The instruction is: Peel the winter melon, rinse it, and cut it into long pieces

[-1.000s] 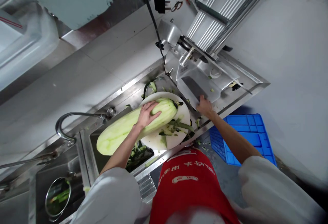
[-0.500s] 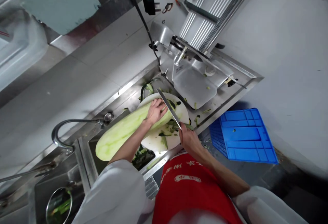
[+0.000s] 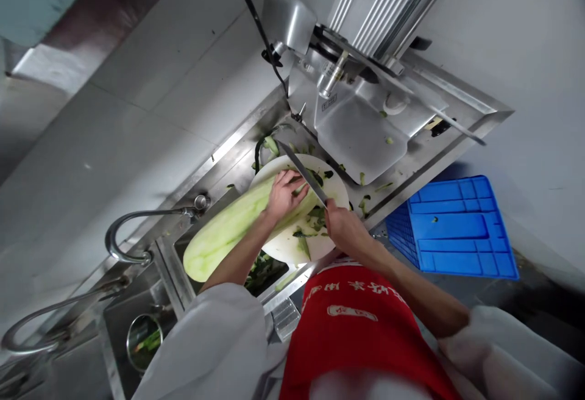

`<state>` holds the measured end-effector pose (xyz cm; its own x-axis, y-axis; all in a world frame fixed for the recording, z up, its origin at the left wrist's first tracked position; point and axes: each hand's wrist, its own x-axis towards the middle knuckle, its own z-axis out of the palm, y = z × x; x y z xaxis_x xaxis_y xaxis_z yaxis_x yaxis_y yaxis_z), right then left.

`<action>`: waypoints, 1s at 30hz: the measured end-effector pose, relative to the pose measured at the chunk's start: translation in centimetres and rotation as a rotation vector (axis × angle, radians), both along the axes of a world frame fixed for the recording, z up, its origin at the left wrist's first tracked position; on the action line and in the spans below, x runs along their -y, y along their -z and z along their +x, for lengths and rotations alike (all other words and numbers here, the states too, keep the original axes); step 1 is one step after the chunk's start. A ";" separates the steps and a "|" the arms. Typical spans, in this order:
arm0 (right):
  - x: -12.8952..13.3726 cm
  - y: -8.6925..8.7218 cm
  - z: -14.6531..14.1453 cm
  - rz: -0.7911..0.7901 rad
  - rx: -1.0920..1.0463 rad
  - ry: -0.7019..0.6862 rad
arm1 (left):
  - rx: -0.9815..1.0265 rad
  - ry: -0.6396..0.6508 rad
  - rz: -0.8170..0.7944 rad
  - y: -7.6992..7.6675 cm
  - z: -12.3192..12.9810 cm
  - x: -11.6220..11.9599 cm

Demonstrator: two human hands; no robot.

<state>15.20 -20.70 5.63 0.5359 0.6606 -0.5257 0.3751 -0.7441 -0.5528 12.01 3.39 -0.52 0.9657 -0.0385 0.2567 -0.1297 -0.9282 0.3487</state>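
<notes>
A long, pale green peeled gourd (image 3: 223, 229) lies slantwise, its right end on a round white cutting board (image 3: 292, 247) and its left end over the sink. My left hand (image 3: 284, 196) rests on top of the gourd near its right end, fingers spread. My right hand (image 3: 342, 224) is closed round the handle of a long knife (image 3: 304, 173), whose blade points up and to the left across the gourd's right end, just beyond my left fingertips. Dark green peel scraps (image 3: 315, 220) lie on the board beside the blade.
A metal slicer (image 3: 361, 132) stands behind and right of the board. A blue crate (image 3: 457, 226) is on the floor at right. Curved taps (image 3: 112, 238) and a sink with a round strainer (image 3: 144, 342) are at left.
The camera view has shifted, so the counter and slicer appear larger and displaced. Both hands keep nearly the same places on the gourd and knife.
</notes>
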 end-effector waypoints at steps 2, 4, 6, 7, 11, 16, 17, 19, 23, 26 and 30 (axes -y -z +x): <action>-0.2 -0.4 0.3 -0.021 -0.033 -0.027 | -0.015 -0.045 0.014 0.2 -0.2 0.2; -0.6 -0.6 0.8 -0.059 -0.058 -0.055 | -0.045 -0.082 0.028 0.3 -0.2 0.3; -1.6 -0.5 1.6 -0.065 -0.032 -0.060 | -0.078 -0.094 0.032 0.3 -0.1 0.1; -2.2 -0.3 2.1 -0.050 -0.010 -0.058 | -0.093 -0.093 0.032 0.2 0.0 0.0; -3.6 0.2 2.9 0.014 0.005 -0.057 | -0.097 -0.094 0.057 0.1 0.1 -0.1; -2.9 1.3 1.5 -0.061 -0.071 -0.041 | -0.083 -0.071 0.073 0.2 -0.9 0.9; -3.0 1.9 1.6 -0.064 -0.060 -0.034 | -0.103 -0.076 0.063 0.2 -0.8 0.9; -3.2 3.0 2.1 -0.051 -0.023 -0.029 | -0.149 -0.092 0.037 0.2 -0.4 0.6; -2.5 3.0 2.2 -0.018 -0.021 -0.054 | -0.175 -0.112 0.010 0.2 0.5 -0.4; -1.5 1.4 1.2 -0.086 -0.058 -0.052 | -0.144 -0.097 0.019 0.2 0.4 -0.3; -2.5 1.6 1.7 -0.121 -0.032 -0.042 | -0.102 -0.077 0.028 0.3 -0.2 0.4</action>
